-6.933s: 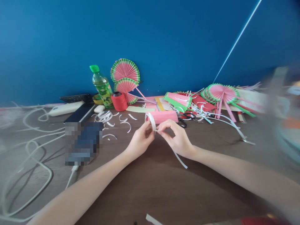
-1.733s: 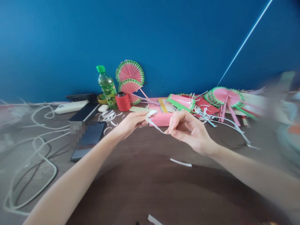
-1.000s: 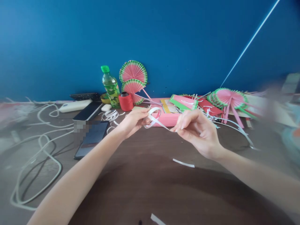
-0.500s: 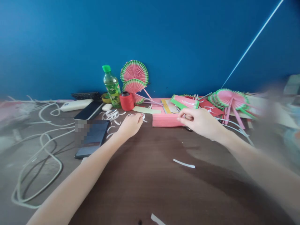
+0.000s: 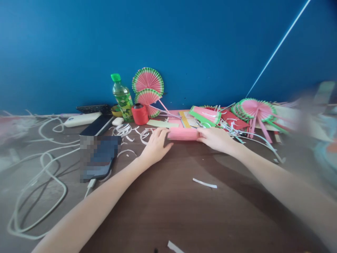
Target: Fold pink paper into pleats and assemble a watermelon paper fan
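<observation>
A pink sheet of pleated paper (image 5: 183,134) lies between my two hands near the back of the brown table. My left hand (image 5: 156,147) is at its left end, fingers over the top edge and thumb below. The right end is pinched in the fingers of my right hand (image 5: 216,139), whose fingertips are partly hidden. Just left of my left hand is a white ring of tape or paper strip (image 5: 145,136). Beyond my right hand lies a folded pink and green paper piece (image 5: 205,116).
Round pink and green paper fans (image 5: 147,82) lean on the blue wall, beside a red thread spool (image 5: 140,114) and a green-capped bottle (image 5: 123,100). More fans (image 5: 255,109) lie at right. Phones (image 5: 104,158) and white cables (image 5: 64,189) occupy the left. A paper strip (image 5: 204,183) lies in front.
My left hand has moved right, from beside the white ring to the pleated paper's left end. The right hand now pinches the right end, and the paper has shifted slightly.
</observation>
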`<state>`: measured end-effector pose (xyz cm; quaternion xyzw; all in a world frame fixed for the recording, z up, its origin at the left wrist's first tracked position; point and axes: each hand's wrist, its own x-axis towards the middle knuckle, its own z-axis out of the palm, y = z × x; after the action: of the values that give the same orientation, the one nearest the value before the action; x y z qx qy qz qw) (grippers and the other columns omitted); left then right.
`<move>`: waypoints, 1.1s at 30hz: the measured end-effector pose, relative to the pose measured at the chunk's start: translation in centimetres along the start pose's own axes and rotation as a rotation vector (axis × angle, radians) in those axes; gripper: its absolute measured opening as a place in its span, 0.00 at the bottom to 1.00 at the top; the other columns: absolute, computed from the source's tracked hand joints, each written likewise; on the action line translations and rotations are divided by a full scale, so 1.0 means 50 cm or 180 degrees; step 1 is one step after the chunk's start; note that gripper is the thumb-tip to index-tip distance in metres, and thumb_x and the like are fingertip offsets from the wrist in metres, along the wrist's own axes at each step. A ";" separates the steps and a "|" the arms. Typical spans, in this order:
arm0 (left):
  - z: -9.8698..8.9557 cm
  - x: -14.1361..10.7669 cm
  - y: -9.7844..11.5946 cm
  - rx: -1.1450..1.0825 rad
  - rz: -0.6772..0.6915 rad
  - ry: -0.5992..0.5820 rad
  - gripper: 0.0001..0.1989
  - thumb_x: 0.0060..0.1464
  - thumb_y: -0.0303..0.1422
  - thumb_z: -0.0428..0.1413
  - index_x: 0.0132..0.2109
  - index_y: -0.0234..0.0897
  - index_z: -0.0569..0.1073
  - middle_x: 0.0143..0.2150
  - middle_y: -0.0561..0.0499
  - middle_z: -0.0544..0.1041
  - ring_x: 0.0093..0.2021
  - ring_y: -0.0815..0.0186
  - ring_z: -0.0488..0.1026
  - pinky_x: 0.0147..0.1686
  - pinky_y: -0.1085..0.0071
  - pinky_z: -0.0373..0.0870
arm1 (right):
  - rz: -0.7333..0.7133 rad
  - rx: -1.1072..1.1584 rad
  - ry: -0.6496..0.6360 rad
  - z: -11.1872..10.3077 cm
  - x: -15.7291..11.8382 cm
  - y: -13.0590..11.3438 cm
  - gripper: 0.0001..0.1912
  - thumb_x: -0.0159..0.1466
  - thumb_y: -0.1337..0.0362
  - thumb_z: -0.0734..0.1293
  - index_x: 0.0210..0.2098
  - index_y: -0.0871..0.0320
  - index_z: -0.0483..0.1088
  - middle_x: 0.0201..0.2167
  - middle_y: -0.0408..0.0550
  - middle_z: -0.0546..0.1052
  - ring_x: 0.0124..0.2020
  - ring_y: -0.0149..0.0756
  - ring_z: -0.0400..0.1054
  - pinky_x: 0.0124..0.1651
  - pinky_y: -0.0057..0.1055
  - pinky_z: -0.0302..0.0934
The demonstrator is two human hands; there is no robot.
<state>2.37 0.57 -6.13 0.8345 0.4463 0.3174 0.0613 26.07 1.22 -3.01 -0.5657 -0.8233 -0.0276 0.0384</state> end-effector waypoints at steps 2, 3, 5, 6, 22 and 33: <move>0.007 0.005 -0.001 -0.0792 -0.0545 0.0239 0.21 0.48 0.32 0.56 0.49 0.36 0.61 0.50 0.42 0.64 0.53 0.58 0.62 0.52 0.58 0.60 | 0.0040 0.0504 0.0188 -0.012 -0.002 -0.003 0.04 0.61 0.63 0.61 0.32 0.56 0.66 0.26 0.45 0.75 0.29 0.36 0.67 0.27 0.27 0.48; 0.009 0.009 0.000 -0.1220 -0.0853 0.0400 0.24 0.46 0.33 0.58 0.50 0.37 0.60 0.51 0.42 0.63 0.53 0.59 0.62 0.52 0.59 0.60 | 0.0082 0.0793 0.0296 -0.019 -0.004 -0.005 0.04 0.60 0.63 0.62 0.31 0.56 0.65 0.21 0.42 0.72 0.26 0.33 0.65 0.27 0.27 0.48; 0.010 0.017 0.006 -0.2168 -0.1466 0.0671 0.30 0.42 0.32 0.61 0.51 0.39 0.58 0.55 0.42 0.60 0.54 0.60 0.62 0.52 0.61 0.61 | 0.0157 0.1368 0.0485 -0.034 -0.009 -0.010 0.06 0.60 0.62 0.63 0.29 0.57 0.64 0.14 0.36 0.64 0.19 0.28 0.58 0.25 0.26 0.47; 0.009 0.020 0.011 -0.2670 -0.1751 0.0741 0.32 0.41 0.31 0.62 0.52 0.40 0.57 0.56 0.42 0.58 0.55 0.60 0.62 0.52 0.62 0.61 | 0.0182 0.1621 0.0562 -0.041 -0.012 -0.013 0.07 0.59 0.61 0.64 0.29 0.57 0.63 0.12 0.34 0.59 0.17 0.26 0.53 0.24 0.26 0.46; -0.019 0.020 0.053 -0.5151 -0.1566 0.0141 0.16 0.41 0.28 0.63 0.39 0.33 0.69 0.40 0.48 0.76 0.42 0.64 0.74 0.53 0.61 0.63 | -0.0013 0.2867 -0.0407 -0.064 -0.025 -0.035 0.10 0.55 0.57 0.66 0.29 0.59 0.67 0.20 0.41 0.70 0.21 0.27 0.60 0.27 0.27 0.50; -0.012 0.010 0.071 -0.4663 -0.1399 0.0169 0.15 0.50 0.31 0.57 0.45 0.35 0.65 0.35 0.49 0.77 0.41 0.64 0.74 0.46 0.63 0.65 | -0.0371 0.2786 -0.0805 -0.056 -0.029 -0.057 0.08 0.57 0.61 0.64 0.26 0.60 0.67 0.17 0.38 0.65 0.19 0.23 0.53 0.24 0.26 0.46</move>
<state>4.72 -1.26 -4.06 0.4648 0.2789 0.5327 0.6499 24.03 -1.42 -0.36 -0.4479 -0.7861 0.3899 0.1714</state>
